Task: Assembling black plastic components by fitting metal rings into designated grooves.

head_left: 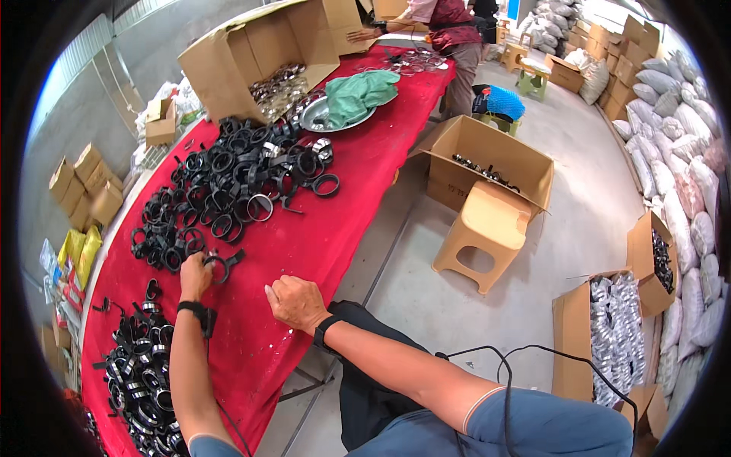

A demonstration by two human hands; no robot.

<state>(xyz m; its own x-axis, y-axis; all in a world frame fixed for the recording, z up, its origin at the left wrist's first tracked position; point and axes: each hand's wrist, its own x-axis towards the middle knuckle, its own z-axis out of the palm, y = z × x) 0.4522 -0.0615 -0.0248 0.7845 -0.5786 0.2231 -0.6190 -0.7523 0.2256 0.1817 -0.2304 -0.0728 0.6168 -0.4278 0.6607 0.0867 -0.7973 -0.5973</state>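
My left hand (pixel 196 277) is closed on a black ring clamp (pixel 221 268) with a short tab, at the near edge of a heap. That heap of black ring clamps (pixel 221 164), some with shiny metal inner bands, spreads over the red-covered table (pixel 335 190). My right hand (pixel 295 303) hovers by the table's right edge, fingers curled and thumb raised; what it holds, if anything, is hidden. A second pile of black and silver clamps (pixel 141 373) lies at the near left, beside my left forearm.
Farther up the table are a metal tray (pixel 308 119) with a green cloth (pixel 362 97) and a tipped carton (pixel 221 68) of metal rings. A person (pixel 453 34) stands at the far end. On the floor are a tan stool (pixel 483 232), open cartons (pixel 563 335) and stacked sacks (pixel 685 183).
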